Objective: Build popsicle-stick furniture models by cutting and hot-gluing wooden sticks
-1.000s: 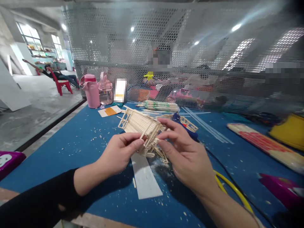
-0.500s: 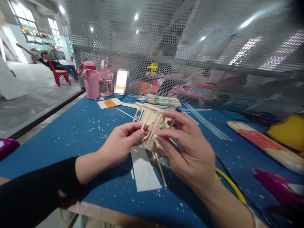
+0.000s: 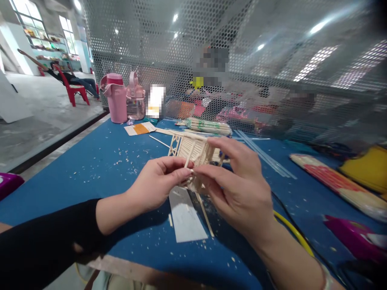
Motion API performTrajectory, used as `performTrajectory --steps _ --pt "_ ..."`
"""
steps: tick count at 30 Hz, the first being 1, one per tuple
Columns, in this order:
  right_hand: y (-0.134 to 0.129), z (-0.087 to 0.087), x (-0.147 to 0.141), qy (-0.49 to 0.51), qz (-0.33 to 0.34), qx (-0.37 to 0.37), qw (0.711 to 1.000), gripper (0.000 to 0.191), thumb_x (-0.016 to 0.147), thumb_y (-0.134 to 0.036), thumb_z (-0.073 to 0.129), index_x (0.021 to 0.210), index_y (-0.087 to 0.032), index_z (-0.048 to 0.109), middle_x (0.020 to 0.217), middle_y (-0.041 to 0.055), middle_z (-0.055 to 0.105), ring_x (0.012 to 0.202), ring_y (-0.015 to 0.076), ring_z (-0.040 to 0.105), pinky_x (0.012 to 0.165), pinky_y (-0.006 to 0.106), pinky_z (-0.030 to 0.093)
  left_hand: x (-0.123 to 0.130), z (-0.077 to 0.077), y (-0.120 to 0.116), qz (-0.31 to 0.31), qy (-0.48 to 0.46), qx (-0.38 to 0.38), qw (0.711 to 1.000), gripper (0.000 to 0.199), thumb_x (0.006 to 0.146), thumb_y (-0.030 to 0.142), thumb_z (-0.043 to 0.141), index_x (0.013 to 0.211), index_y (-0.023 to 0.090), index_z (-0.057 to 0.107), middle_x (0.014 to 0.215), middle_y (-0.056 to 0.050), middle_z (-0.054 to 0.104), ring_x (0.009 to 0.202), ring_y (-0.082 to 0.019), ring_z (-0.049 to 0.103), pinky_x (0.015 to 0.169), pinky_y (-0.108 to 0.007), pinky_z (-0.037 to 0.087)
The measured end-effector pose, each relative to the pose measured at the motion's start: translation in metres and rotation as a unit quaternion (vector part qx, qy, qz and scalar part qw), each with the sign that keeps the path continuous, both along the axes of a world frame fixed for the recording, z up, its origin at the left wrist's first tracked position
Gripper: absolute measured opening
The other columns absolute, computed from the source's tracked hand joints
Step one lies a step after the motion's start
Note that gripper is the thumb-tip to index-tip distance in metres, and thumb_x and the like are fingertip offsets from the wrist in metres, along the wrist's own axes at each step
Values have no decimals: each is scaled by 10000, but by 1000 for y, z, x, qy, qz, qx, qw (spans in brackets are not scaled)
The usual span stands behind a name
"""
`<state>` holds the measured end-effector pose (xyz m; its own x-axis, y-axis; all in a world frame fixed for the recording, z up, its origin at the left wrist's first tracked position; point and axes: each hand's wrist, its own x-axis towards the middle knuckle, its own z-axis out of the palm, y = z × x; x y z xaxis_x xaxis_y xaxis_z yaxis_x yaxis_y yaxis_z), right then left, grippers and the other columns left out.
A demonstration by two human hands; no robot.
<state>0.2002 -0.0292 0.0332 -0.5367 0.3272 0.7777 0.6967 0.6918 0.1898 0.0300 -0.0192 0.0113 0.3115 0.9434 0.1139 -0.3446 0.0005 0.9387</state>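
Between my hands, above the table, is a small model built of thin wooden sticks (image 3: pixel 193 148), with a slatted panel and a lattice side. My left hand (image 3: pixel 161 175) is closed, thumb and forefinger pinching its lower front edge. My right hand (image 3: pixel 242 189) grips it from the right: the forefinger lies along the upper corner, while thumb and another finger meet near the left fingertips. Part of the model is hidden behind my right fingers. Below it lie a white strip (image 3: pixel 189 217) and a loose wooden stick (image 3: pixel 205 215) on the blue table.
A pink thermos (image 3: pixel 116 98), a clear bottle (image 3: pixel 136 100) and a bundle of sticks (image 3: pixel 208 126) stand or lie at the back. Clear strips (image 3: pixel 266 155), a stick packet (image 3: pixel 335 181), a purple tool (image 3: pixel 350 237) and a yellow cable (image 3: pixel 294 231) are on the right. Behind rises a perforated metal screen (image 3: pixel 157 48).
My right thumb and fingers have moved left and closed in beside my left fingertips. The model has turned slightly, so its slatted panel shows more. The view has shifted a little.
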Motion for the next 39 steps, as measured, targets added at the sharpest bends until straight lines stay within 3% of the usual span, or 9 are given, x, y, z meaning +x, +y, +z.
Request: performTrajectory --steps 9,16,22,39 --pt "-5 5 -4 -30 -38 24 999 166 855 -166 563 938 -233 690 1256 109 617 1165 305 558 942 496 433 -1 1 -1 -12 66 74 995 123 791 230 621 774 139 703 717 -12 623 651 -108 509 635 -234 435" --pt "-6 3 -9 44 -54 0 998 89 833 -198 602 886 -243 658 1243 109 605 1160 312 560 951 521 435 -1 5 -5 -8 88 87 992 159 814 235 579 715 137 657 654 8 548 616 -100 462 590 -218 391" --pt "-5 -2 -7 92 -47 -41 994 104 807 -207 624 907 -235 635 1238 103 587 1153 292 563 920 477 482 0 5 -6 3 113 87 990 174 822 250 579 728 135 670 630 11 551 588 -98 455 561 -221 377" --pt "-5 -3 -6 69 -36 -41 996 71 804 -183 635 844 -237 615 1270 102 570 1193 287 533 955 487 447 6 2 -9 57 26 42 997 78 811 185 612 781 130 658 712 0 634 635 -90 532 610 -203 448"
